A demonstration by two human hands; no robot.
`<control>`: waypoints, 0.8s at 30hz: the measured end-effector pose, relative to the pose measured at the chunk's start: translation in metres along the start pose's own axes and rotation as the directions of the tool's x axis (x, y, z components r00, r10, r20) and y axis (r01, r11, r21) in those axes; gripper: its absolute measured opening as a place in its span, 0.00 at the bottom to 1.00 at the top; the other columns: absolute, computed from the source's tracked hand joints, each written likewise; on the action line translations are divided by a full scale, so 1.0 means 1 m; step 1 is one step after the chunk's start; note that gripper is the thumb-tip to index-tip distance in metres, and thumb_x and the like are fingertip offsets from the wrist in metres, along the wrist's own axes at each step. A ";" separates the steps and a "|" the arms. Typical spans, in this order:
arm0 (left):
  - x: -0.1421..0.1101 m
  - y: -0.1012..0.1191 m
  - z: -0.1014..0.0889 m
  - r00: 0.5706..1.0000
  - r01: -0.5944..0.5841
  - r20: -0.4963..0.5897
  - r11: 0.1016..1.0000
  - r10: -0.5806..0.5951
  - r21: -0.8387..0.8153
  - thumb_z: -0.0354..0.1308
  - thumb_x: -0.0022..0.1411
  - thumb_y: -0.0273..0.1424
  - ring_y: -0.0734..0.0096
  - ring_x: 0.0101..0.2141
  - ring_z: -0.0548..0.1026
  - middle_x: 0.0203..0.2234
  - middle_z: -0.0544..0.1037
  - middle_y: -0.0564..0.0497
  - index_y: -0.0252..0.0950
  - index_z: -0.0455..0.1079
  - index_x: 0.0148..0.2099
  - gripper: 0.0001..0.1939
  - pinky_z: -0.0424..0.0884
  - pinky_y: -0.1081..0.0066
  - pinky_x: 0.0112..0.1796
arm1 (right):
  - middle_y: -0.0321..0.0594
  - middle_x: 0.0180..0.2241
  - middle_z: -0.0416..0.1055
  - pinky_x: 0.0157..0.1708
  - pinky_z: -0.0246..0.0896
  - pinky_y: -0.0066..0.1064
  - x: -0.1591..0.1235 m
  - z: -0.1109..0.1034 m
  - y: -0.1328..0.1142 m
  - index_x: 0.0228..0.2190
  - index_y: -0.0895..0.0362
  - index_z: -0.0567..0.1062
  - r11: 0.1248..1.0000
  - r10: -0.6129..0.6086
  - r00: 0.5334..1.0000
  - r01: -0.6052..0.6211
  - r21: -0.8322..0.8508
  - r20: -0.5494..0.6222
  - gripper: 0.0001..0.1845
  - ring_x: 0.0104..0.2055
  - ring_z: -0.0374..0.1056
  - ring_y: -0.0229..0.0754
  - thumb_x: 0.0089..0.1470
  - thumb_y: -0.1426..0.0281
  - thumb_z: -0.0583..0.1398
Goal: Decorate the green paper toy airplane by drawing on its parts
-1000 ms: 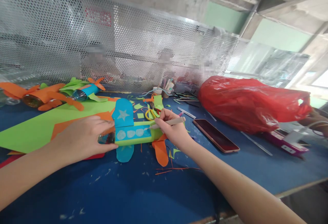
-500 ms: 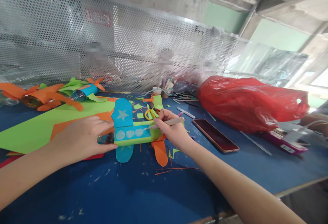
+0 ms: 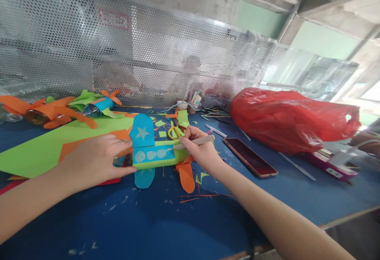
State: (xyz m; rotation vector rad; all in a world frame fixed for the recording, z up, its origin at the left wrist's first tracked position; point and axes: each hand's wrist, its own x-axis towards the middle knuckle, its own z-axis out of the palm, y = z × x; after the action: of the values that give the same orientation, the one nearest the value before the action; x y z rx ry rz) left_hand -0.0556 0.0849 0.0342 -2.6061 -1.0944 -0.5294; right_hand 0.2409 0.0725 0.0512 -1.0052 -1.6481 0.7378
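Observation:
A toy plane (image 3: pixel 160 163) made from a plastic bottle lies on the blue table, wrapped in green paper with blue wings and orange tail pieces. My left hand (image 3: pixel 99 155) grips its bottle end at the left, fingers behind and thumb in front. My right hand (image 3: pixel 202 151) pinches a pale marker pen (image 3: pixel 205 140), its tip on the blue strip (image 3: pixel 162 153) along the plane's body. Whitish filled circles line that strip, and a pale star marks the upper wing (image 3: pixel 141 130). Yellow-handled scissors (image 3: pixel 172 133) lie just behind my right hand.
Green paper sheets (image 3: pixel 32 149) and other paper planes (image 3: pixel 101 107) are at the left. Paper scraps (image 3: pixel 160 123) and a pen cup (image 3: pixel 194 100) lie farther back. At the right are a phone (image 3: pixel 251 157) and a red plastic bag (image 3: pixel 285 119). A perforated metal screen (image 3: pixel 178 34) stands behind.
Almost nothing differs. The pen stays at the right end of the blue strip, and my left hand keeps its hold on the plane.

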 end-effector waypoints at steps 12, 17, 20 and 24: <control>0.000 0.000 -0.001 1.000 0.017 0.011 1.000 -0.016 -0.015 0.66 0.60 0.42 0.49 0.38 0.82 0.39 0.85 0.47 0.41 0.79 0.42 0.12 0.77 0.58 0.35 | 0.26 0.19 0.55 0.25 0.44 0.31 0.000 -0.002 -0.001 0.22 0.51 0.61 1.000 0.007 1.000 -0.007 -0.009 0.008 0.14 0.23 0.49 0.35 0.52 0.65 0.61; 0.000 0.000 -0.001 0.999 0.032 0.039 0.999 -0.033 0.010 0.67 0.60 0.42 0.49 0.40 0.82 0.39 0.85 0.47 0.40 0.79 0.44 0.14 0.78 0.58 0.36 | 0.26 0.19 0.55 0.25 0.44 0.31 -0.001 -0.002 -0.002 0.21 0.51 0.61 1.000 0.011 1.000 -0.011 -0.002 0.012 0.14 0.22 0.49 0.35 0.52 0.65 0.61; 0.000 0.001 -0.001 0.999 0.019 0.026 1.000 -0.019 0.010 0.66 0.60 0.41 0.50 0.40 0.82 0.39 0.85 0.47 0.41 0.79 0.42 0.12 0.77 0.59 0.36 | 0.27 0.19 0.56 0.24 0.44 0.31 -0.002 -0.002 -0.002 0.22 0.51 0.61 1.000 0.018 1.000 -0.018 0.001 0.010 0.14 0.22 0.49 0.35 0.52 0.65 0.61; 0.000 0.001 -0.001 1.000 0.023 0.016 1.000 -0.023 0.019 0.66 0.60 0.42 0.50 0.39 0.82 0.40 0.85 0.47 0.41 0.79 0.42 0.12 0.78 0.59 0.35 | 0.27 0.19 0.56 0.24 0.43 0.31 -0.002 -0.002 -0.002 0.22 0.51 0.61 1.000 0.021 1.000 -0.021 -0.015 0.009 0.14 0.23 0.50 0.36 0.52 0.65 0.61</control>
State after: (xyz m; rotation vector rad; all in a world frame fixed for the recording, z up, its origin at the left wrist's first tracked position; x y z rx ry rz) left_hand -0.0555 0.0836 0.0352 -2.5887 -1.1305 -0.5007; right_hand 0.2422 0.0703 0.0524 -1.0323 -1.6556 0.7467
